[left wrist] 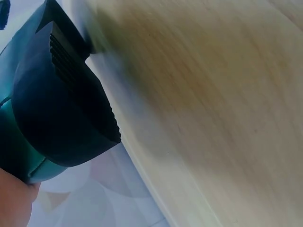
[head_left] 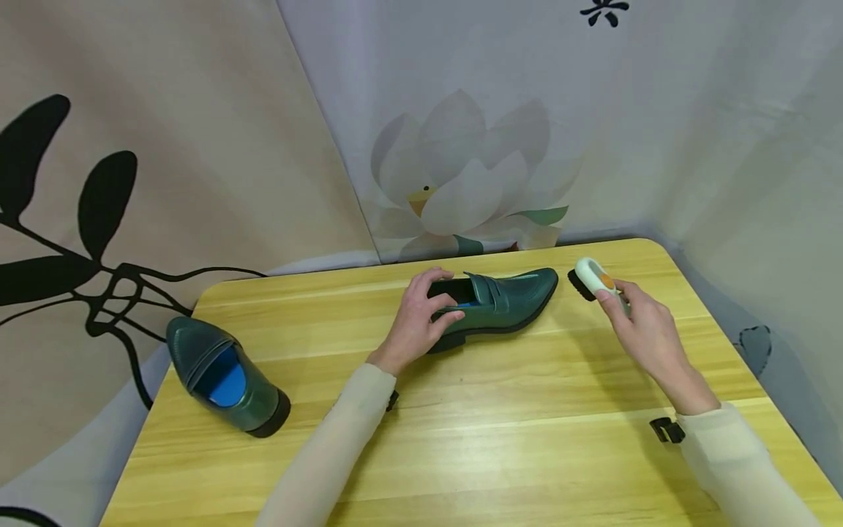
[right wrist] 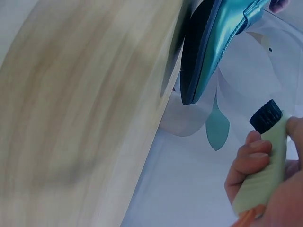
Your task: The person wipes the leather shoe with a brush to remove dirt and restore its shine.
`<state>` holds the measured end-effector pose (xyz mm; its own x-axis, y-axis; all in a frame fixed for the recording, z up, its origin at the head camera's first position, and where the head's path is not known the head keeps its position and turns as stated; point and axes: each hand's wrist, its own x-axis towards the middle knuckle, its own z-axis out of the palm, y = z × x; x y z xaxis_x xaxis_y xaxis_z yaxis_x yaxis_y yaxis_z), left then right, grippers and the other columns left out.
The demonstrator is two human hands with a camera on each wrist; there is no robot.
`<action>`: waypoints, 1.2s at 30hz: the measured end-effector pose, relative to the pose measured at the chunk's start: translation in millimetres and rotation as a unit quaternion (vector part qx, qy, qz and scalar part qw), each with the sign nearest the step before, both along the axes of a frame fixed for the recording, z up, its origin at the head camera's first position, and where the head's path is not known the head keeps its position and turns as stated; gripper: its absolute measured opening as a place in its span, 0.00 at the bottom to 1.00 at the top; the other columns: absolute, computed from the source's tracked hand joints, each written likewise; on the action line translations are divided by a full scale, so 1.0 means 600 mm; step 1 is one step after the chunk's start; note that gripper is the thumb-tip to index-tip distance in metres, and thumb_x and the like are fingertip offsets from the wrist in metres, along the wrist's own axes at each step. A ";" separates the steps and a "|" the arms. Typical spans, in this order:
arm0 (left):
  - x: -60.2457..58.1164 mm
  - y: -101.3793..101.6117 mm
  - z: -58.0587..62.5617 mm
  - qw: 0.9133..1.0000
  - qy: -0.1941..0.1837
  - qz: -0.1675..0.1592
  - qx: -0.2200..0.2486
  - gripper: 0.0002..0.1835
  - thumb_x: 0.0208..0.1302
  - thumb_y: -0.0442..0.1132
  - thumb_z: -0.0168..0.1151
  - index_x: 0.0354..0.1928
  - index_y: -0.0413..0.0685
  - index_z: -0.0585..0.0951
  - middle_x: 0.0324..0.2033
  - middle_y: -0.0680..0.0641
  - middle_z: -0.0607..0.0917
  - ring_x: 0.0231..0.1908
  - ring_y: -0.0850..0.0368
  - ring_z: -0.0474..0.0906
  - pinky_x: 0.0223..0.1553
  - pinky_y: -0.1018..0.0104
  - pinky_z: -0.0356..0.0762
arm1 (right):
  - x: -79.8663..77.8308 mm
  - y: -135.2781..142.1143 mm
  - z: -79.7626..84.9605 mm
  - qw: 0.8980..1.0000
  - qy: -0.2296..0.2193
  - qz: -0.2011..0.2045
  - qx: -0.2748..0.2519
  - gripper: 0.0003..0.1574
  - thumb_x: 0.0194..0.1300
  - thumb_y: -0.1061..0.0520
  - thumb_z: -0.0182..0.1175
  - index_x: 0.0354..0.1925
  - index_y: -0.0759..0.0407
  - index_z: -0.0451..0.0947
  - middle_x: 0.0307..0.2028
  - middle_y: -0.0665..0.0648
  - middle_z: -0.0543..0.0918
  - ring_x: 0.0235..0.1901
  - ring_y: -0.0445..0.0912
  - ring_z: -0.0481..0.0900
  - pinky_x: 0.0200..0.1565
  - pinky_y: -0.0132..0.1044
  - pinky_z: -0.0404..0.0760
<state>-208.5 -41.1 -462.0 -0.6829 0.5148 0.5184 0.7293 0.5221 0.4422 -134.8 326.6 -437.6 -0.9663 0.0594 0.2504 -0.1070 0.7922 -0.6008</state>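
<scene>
My left hand [head_left: 416, 316] grips the heel end of a dark green loafer [head_left: 516, 301], thumb and fingers at the shoe's opening. Its toe points right. In the left wrist view the ridged black heel [left wrist: 52, 106] shows close up, over the table. My right hand [head_left: 648, 333] holds a pale shoe brush [head_left: 590, 274] with dark bristles and an orange spot, just right of the toe. Fingers wrap its handle [right wrist: 261, 184] in the right wrist view, the bristles [right wrist: 266, 116] pointing toward the loafer. Bristles and toe are apart.
The other green loafer [head_left: 266, 391], with a blue insole, stands at the table's left edge. The wooden table [head_left: 500, 446] has rounded back corners. Behind it hangs a printed curtain [head_left: 658, 132] with flowers and leaves.
</scene>
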 end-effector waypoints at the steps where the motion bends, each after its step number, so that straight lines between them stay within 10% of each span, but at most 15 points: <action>1: 0.000 -0.001 0.000 1.000 0.000 -0.003 -0.003 0.06 0.66 0.42 0.72 0.36 0.48 0.88 0.66 0.41 0.74 0.72 0.44 0.63 0.73 0.45 0.58 | 0.000 0.000 0.000 1.000 0.001 0.000 0.000 0.38 0.83 0.41 0.47 0.66 0.74 0.71 0.40 0.68 0.81 0.26 0.53 0.72 0.26 0.42 0.69; 24: 0.020 -0.029 -0.003 0.990 -0.026 0.000 -0.138 0.09 0.67 0.50 0.72 0.41 0.55 0.90 0.71 0.43 0.71 0.76 0.43 0.57 0.74 0.42 0.57 | -0.002 -0.023 0.002 1.000 -0.006 0.008 -0.005 0.38 0.82 0.40 0.48 0.66 0.73 0.71 0.38 0.66 0.81 0.26 0.54 0.72 0.26 0.41 0.69; 30: 0.012 -0.015 0.022 0.977 -0.059 0.051 -0.200 0.42 0.61 0.66 0.71 0.72 0.53 0.74 0.74 0.42 0.65 0.77 0.42 0.54 0.73 0.39 0.56 | 0.005 -0.034 -0.001 1.000 -0.013 0.020 -0.004 0.37 0.82 0.40 0.49 0.67 0.71 0.72 0.36 0.64 0.81 0.26 0.53 0.72 0.25 0.41 0.70; 36: -0.004 0.005 0.046 0.947 -0.125 0.093 -0.280 0.63 0.52 0.78 0.67 0.81 0.49 0.59 0.78 0.42 0.59 0.79 0.40 0.46 0.74 0.35 0.51 | 0.009 -0.055 -0.005 0.999 -0.014 0.042 0.001 0.35 0.81 0.41 0.52 0.65 0.69 0.73 0.32 0.60 0.79 0.26 0.50 0.71 0.26 0.40 0.70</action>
